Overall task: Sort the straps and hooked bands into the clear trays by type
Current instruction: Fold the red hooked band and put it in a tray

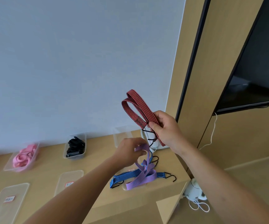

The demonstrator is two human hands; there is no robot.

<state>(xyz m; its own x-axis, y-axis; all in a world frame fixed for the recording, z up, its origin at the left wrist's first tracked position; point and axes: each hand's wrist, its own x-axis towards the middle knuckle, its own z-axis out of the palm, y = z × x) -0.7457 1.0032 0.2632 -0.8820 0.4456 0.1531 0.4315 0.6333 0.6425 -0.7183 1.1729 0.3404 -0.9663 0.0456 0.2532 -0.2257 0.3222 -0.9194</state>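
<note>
My right hand [164,126] grips a folded red striped hooked band [138,107] held up in the air, its black hooks dangling below my fingers. Lower and to the left, my left hand [129,151] pinches the top of a purple hooked band [144,175], which hangs down onto the wooden table [98,159]. A blue hooked band [125,177] lies on the table under the purple one. One clear tray [22,157] holds pink straps, another clear tray [74,147] holds black straps, and a third tray [122,135] at the back looks empty.
Two clear lids with red labels [70,180] [7,201] lie on the near left of the table. A white power strip [153,143] sits at the table's back right corner. White cables and a plug [193,193] hang off the right edge. A dark screen [256,70] fills the right wall.
</note>
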